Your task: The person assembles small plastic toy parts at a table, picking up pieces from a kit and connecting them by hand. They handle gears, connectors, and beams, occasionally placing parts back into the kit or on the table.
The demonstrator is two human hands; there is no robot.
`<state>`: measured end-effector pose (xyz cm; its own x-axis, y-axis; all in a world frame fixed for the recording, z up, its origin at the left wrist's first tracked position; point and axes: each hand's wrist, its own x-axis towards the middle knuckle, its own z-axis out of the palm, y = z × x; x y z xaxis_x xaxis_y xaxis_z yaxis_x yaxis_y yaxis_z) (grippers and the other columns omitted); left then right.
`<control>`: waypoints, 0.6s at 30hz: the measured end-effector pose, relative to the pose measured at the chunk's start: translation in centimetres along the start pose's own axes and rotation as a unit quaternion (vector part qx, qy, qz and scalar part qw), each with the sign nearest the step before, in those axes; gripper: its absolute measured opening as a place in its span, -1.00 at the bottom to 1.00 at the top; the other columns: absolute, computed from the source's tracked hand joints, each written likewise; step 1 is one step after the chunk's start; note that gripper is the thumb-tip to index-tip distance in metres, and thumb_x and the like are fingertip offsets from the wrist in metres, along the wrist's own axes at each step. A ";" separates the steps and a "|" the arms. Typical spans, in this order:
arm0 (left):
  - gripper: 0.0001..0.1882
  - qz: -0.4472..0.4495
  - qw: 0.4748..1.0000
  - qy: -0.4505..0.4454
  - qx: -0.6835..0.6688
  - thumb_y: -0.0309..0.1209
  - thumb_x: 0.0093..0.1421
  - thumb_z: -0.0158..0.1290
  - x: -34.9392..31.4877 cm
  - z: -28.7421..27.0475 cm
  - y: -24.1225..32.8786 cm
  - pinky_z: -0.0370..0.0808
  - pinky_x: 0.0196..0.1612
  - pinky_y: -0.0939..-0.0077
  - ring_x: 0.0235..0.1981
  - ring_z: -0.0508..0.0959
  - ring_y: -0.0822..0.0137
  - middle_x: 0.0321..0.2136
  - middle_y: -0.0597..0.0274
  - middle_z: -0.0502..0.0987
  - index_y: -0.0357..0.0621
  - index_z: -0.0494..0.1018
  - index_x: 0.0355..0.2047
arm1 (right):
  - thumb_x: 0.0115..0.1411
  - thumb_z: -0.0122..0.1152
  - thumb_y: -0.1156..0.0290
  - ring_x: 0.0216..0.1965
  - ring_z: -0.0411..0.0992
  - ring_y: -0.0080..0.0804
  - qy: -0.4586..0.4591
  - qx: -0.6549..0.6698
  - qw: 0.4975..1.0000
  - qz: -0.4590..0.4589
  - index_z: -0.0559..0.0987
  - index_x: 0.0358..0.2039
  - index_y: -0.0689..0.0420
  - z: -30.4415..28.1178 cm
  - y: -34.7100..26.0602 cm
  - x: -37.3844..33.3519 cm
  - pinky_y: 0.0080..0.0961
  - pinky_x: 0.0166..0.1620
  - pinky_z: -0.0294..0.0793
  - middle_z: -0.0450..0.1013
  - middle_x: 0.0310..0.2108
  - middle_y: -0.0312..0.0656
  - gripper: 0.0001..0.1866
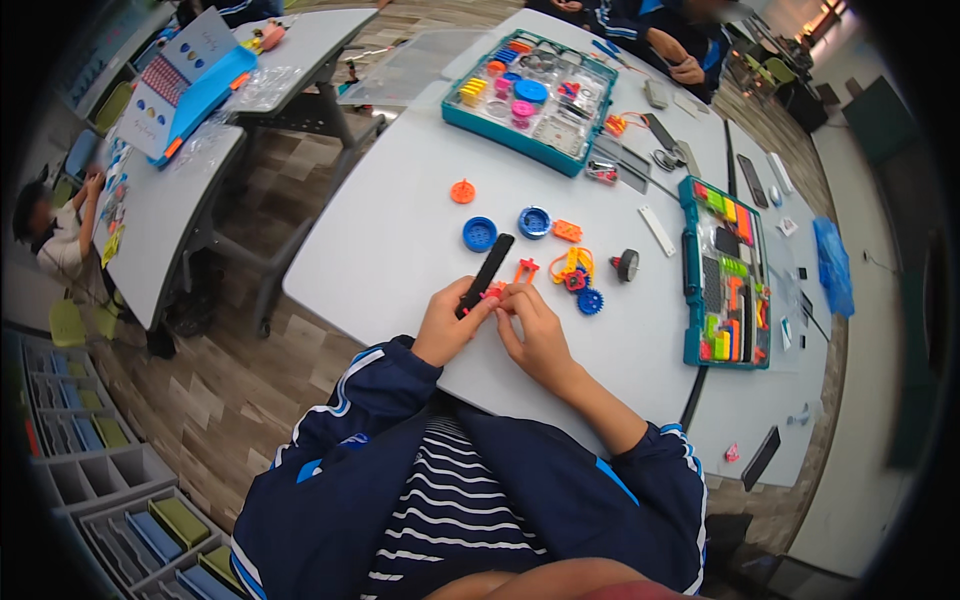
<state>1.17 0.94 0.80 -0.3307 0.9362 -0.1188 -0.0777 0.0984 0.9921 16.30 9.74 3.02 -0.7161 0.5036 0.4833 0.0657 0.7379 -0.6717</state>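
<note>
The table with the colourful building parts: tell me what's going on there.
A person's left hand holds a black bar, with the right hand close against it at some small reddish pieces. Just beyond, an orange brick, a blue gear and a black-tyred wheel lie loose on the table. Two open teal cases of parts sit ahead and to the right.

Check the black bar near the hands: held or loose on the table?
Held: the left hand holds the black bar by its near end; the far end juts out.
</note>
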 end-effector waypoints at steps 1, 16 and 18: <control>-0.79 -0.004 1.000 0.003 -0.011 -0.40 0.39 0.12 0.0 0.1 0.0 0.21 -0.61 0.75 -0.67 0.32 0.70 -0.60 0.50 0.42 -0.25 0.53 -0.06 | 0.16 0.29 0.66 -0.23 0.52 -0.08 -0.013 -0.023 1.000 0.006 0.49 -0.22 0.30 -0.1 0.0 -0.1 -0.33 -0.15 0.54 0.46 -0.18 -0.02 -0.80; -0.82 0.032 0.999 -0.016 -0.008 -0.36 0.38 0.14 0.6 -0.2 0.3 0.23 -0.63 0.69 -0.69 0.35 0.67 -0.64 0.46 0.43 -0.23 0.56 -0.15 | 0.18 0.25 0.44 -0.48 0.49 -0.09 -0.041 -0.051 0.993 0.095 0.53 -0.33 0.23 0.0 -0.1 0.5 -0.20 -0.40 0.47 0.41 -0.41 -0.08 -0.87; -0.82 0.031 0.999 -0.017 0.001 -0.38 0.37 0.14 0.4 -0.1 0.6 0.23 -0.63 0.69 -0.68 0.34 0.67 -0.62 0.47 0.42 -0.22 0.56 -0.12 | 0.16 0.25 0.44 -0.51 0.50 -0.11 -0.020 -0.052 0.994 0.095 0.54 -0.36 0.25 0.1 -0.1 0.5 -0.23 -0.43 0.48 0.43 -0.44 -0.07 -0.87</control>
<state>0.91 1.31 1.30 -0.3021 0.9516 -0.0559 -0.0565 0.0407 0.9976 15.85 9.83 3.25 -0.7109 0.6214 0.3294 0.2727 0.6752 -0.6853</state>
